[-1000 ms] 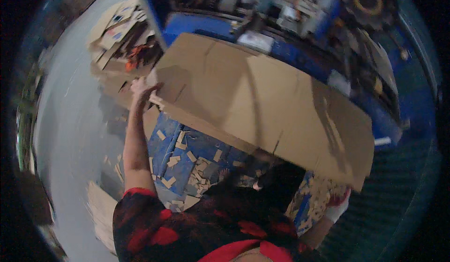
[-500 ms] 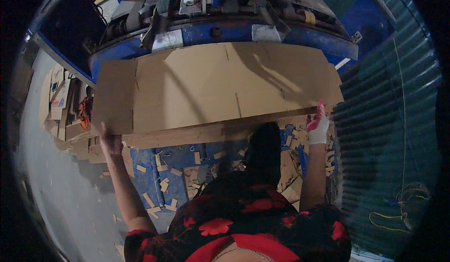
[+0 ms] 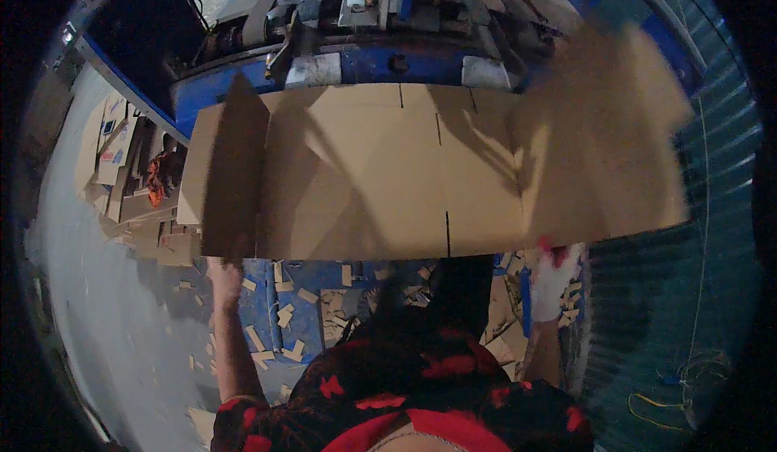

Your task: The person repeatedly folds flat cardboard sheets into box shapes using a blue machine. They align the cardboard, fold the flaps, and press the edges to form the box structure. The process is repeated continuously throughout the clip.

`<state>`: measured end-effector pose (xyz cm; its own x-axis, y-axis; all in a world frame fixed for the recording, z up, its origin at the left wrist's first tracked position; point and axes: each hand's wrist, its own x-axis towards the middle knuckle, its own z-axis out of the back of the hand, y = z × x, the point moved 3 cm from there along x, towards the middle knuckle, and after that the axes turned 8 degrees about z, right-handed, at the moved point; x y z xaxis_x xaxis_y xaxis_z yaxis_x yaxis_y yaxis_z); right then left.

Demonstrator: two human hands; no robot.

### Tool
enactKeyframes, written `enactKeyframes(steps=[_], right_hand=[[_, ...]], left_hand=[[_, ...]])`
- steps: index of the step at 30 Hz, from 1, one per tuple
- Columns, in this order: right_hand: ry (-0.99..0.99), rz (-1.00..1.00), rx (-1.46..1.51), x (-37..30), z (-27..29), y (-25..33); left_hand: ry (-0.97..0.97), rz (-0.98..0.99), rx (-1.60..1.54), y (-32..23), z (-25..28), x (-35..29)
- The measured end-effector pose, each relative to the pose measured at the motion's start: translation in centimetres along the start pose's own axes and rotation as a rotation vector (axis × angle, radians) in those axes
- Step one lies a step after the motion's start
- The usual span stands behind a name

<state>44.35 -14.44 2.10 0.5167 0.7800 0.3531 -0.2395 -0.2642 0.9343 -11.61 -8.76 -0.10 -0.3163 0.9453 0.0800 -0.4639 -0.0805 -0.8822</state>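
Note:
A wide brown cardboard sheet with dark slots and crease lines spans the space before me. Its left panel tilts up along a crease, and its right panel is raised and smeared by motion. My bare left hand grips the near edge at the left, its fingers mostly hidden by the board. At the near right edge is my right hand, in a white glove with red on the fingers. It is closed at the board's edge, blurred, with the fingertips partly covered.
Beyond the sheet stands a blue machine with belts and metal plates. Stacked cardboard and an orange cloth lie at the left. Cardboard scraps litter the floor below. A green corrugated wall runs along the right.
The sheet has come nearer and its two end panels have bent upward, the right one swinging high. Both hands have moved lower in view, and the right hand is now under the near edge.

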Motion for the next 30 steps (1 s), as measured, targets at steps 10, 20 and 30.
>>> enactKeyframes(steps=[10,20,30], right_hand=[[0.859,1.023,-1.024,3.6,-8.8,1.9],[0.77,1.026,-1.005,14.9,-13.2,-4.7],[0.691,0.853,-1.375,30.3,-25.3,-7.4]], left_hand=[[0.111,-0.622,0.47,-8.0,-9.0,4.0],[0.06,-0.638,0.37,-9.7,-15.8,12.9],[-0.172,-0.263,0.7,-13.8,-24.0,32.8]])
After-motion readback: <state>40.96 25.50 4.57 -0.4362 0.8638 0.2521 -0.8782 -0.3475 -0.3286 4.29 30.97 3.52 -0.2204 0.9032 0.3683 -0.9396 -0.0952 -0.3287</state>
